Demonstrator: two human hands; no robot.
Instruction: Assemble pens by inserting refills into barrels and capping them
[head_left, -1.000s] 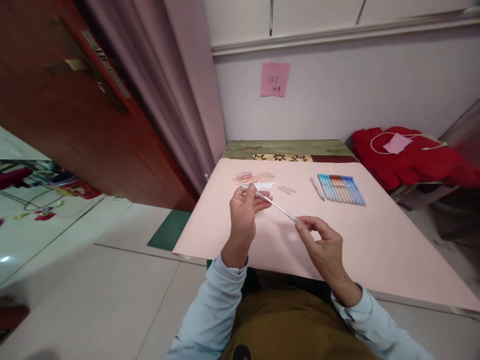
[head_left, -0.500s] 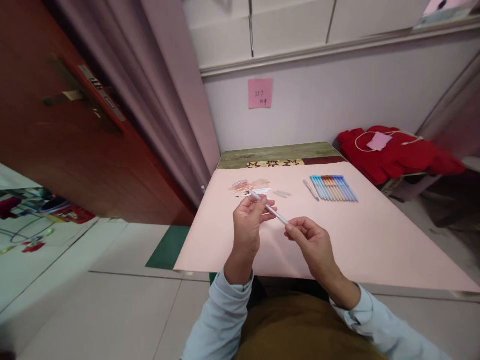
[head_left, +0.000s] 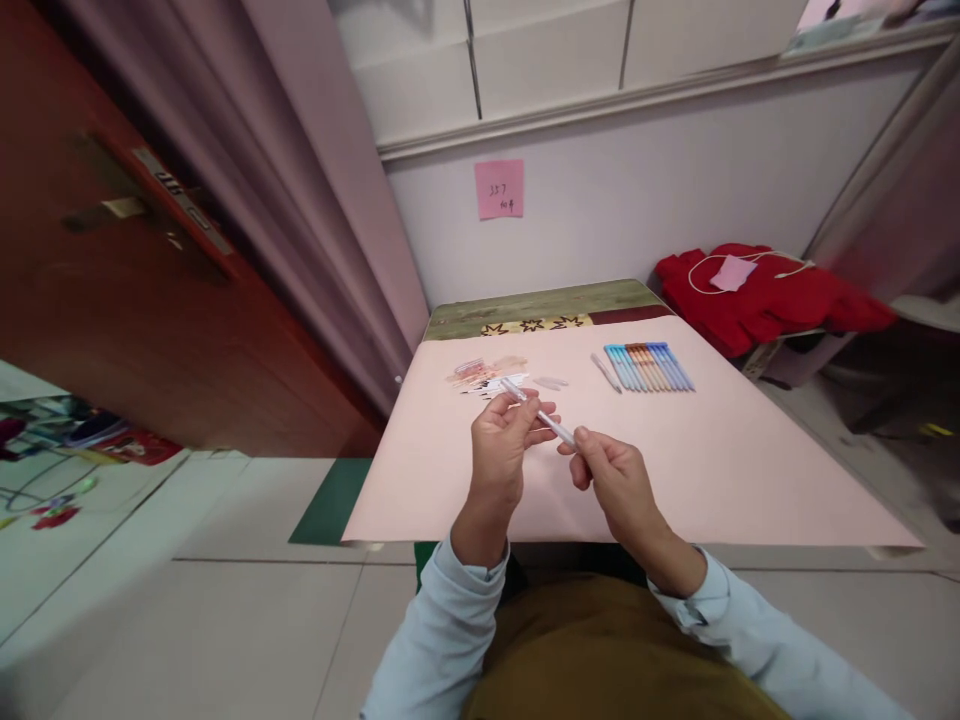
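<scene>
Above the pink-covered table [head_left: 450,480] I hold a slim pale pen [head_left: 553,426] slantwise between both hands. My left hand [head_left: 499,450] pinches its upper part, with the other fingers partly spread. Thumb and fingers of my right hand [head_left: 616,478] close on the lower end, hiding its tip. Just beyond my left hand lies a loose pile of thin pen parts [head_left: 480,375], brownish, white and dark-tipped. A few clear pieces [head_left: 551,382] rest right of the pile. Farther right, a single pale pen [head_left: 606,372] lies beside a neat row of blue, brown and violet pens [head_left: 649,367].
Behind the table stands a wall with a pink note [head_left: 499,189]. A red cloth [head_left: 772,300] with a white cable on it lies off the right far corner. To the left are a purple curtain [head_left: 330,180] and a brown door [head_left: 150,330].
The view has shifted slightly, so the table and its contents sit a little farther left. Both hands still hold the pen, and the right fingers have curled closer around its lower end.
</scene>
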